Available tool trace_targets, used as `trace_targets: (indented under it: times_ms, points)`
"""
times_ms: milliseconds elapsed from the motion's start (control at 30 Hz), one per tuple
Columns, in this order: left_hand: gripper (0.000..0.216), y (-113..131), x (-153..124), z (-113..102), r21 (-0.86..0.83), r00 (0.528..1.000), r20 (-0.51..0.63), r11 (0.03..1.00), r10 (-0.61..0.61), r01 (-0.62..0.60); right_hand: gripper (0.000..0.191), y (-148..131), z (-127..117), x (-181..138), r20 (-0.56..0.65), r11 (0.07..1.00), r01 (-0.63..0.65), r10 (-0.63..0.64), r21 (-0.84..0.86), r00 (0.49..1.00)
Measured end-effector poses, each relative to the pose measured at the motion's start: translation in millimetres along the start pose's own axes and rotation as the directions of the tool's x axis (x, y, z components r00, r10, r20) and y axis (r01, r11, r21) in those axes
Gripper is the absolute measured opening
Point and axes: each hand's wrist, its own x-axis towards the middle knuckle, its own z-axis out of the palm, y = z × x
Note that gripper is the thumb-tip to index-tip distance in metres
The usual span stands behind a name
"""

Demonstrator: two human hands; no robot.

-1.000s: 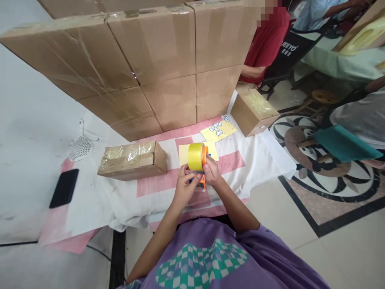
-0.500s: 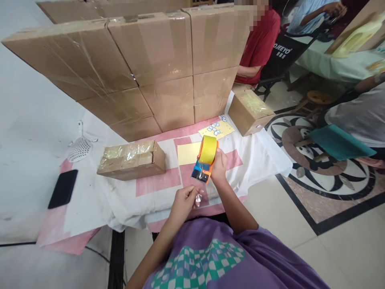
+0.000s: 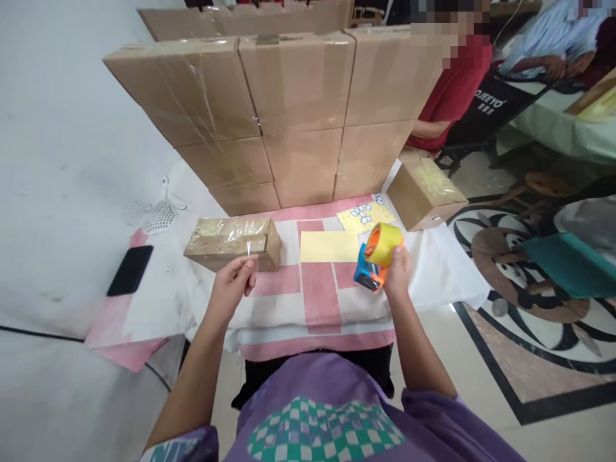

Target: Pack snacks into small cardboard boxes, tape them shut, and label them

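Observation:
My right hand (image 3: 399, 273) is wrapped round the handle of an orange and blue tape dispenser (image 3: 366, 268), above the right part of the table. A wide roll of yellow tape (image 3: 387, 244) sits on it. My left hand (image 3: 231, 282) pinches a small shiny strip (image 3: 249, 248), which looks like a piece of clear tape. That hand is in front of a taped cardboard box (image 3: 231, 234); whether it touches the box I cannot tell. Between my hands, a plain yellow sheet (image 3: 329, 246) lies flat on the pink and white cloth (image 3: 321, 308).
A wall of stacked cardboard boxes (image 3: 298, 83) stands along the back. Another taped box (image 3: 426, 192) is at the right, beside a patterned yellow sheet (image 3: 366, 217). A phone (image 3: 130, 270) and a white skimmer (image 3: 160, 217) lie at the left. A person in red (image 3: 452, 90) sits behind.
My hands have moved apart: the left went left towards the box with the shiny strip, the right went right with the tape dispenser. The whole view has shifted.

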Motion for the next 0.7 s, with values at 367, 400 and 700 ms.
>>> trace_targets:
  times_ms: [367, 400, 700]
  points:
    - [0.052, -3.1, -26.8, 10.3, 0.008, 0.997, 0.076, 1.000, 0.005, -0.006, 0.046, -47.5, 31.6, -21.8, 0.236, 0.804, 0.475, -0.414, -0.359, 0.879]
    - [0.050, -2.8, -32.4, 12.4, 0.057, 0.995, 0.092, 0.998, 0.022, -0.028, 0.039, -65.0, 52.6, -31.4, 0.435, 0.785, 0.569, -0.436, -0.244, 0.788]
    - [0.085, -11.5, -43.4, -13.4, 0.276, 0.969, -0.038, 0.929, -0.246, 0.246, 0.017, -133.8, 178.6, -51.3, 0.803, 0.678, 0.728, -0.488, 0.101, 0.343]
